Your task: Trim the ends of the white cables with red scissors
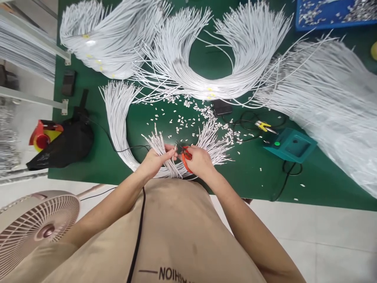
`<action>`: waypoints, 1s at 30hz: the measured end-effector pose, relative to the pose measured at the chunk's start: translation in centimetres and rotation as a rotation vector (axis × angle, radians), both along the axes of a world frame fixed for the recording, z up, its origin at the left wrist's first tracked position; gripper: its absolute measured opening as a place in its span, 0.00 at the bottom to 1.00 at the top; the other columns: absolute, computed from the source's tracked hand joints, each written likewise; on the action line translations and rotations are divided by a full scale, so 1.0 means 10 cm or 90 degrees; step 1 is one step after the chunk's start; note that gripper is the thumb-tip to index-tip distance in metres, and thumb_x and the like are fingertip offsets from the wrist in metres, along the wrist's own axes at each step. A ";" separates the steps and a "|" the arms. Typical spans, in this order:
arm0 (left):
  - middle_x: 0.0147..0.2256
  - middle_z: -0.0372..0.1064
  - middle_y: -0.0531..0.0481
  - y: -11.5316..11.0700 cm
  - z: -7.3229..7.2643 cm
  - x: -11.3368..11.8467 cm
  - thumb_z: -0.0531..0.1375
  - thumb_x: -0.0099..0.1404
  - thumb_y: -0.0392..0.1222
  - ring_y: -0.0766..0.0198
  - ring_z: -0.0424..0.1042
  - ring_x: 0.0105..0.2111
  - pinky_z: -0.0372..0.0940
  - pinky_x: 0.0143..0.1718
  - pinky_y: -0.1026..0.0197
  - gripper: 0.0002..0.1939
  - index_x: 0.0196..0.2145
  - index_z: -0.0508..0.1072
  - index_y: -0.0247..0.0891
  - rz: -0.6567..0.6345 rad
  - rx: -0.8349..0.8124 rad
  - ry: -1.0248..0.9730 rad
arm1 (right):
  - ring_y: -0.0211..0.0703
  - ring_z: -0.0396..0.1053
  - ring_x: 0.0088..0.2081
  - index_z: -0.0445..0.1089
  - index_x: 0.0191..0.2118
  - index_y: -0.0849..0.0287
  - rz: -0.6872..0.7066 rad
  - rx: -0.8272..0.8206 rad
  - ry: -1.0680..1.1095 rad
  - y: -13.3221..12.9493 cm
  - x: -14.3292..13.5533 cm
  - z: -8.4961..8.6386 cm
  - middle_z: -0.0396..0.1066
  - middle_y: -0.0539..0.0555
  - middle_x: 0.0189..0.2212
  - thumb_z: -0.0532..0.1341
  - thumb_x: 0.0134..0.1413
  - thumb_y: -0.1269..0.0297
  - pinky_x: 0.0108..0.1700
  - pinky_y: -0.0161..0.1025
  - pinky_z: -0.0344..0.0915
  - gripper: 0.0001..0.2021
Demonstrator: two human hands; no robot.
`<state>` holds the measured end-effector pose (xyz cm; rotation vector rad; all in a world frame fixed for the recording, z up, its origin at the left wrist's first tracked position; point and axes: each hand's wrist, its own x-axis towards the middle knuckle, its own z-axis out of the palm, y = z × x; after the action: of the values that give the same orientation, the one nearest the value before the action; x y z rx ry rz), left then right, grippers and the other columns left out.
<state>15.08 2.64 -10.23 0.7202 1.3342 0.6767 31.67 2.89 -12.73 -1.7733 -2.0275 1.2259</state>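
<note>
My left hand is closed around a small bunch of white wires, their ends fanned out above the thumb. One wire end is pinched out to the right, close to the tool. My right hand grips orange-handled cutters, with their dark jaws pointing left at that wire end. Whether the jaws touch the wire I cannot tell. Below and beside both hands curves a longer wire bundle, whose other ends spread out at the right. Small white cut pieces lie scattered just beyond the hands.
Large white wire bundles cover the far part of the green table. At right stand a teal box and a plastic-covered bundle. A blue tray is at the back right. A black bag and fan are left.
</note>
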 end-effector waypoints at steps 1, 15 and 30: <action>0.25 0.69 0.51 0.00 0.00 0.00 0.63 0.52 0.46 0.64 0.67 0.28 0.61 0.34 0.60 0.13 0.32 0.72 0.35 -0.001 0.002 0.001 | 0.38 0.64 0.27 0.71 0.26 0.57 0.013 0.004 -0.009 0.01 0.00 0.01 0.67 0.52 0.26 0.55 0.52 0.55 0.27 0.34 0.51 0.14; 0.25 0.69 0.52 0.00 0.02 0.00 0.64 0.50 0.46 0.64 0.68 0.28 0.61 0.32 0.61 0.13 0.31 0.69 0.36 -0.013 -0.001 0.037 | 0.43 0.66 0.28 0.72 0.26 0.59 0.118 0.031 -0.112 0.06 0.07 0.15 0.70 0.56 0.26 0.55 0.51 0.54 0.30 0.37 0.53 0.15; 0.26 0.72 0.49 0.00 0.04 -0.01 0.64 0.51 0.48 0.61 0.71 0.27 0.63 0.33 0.57 0.15 0.32 0.71 0.34 -0.026 0.005 0.067 | 0.41 0.65 0.27 0.70 0.24 0.59 0.003 -0.015 -0.012 -0.03 0.03 0.08 0.68 0.54 0.25 0.56 0.49 0.53 0.28 0.36 0.54 0.15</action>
<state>15.00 2.61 -9.85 0.7961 1.4100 0.6183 32.01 2.63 -11.92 -1.7986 -2.0375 1.2439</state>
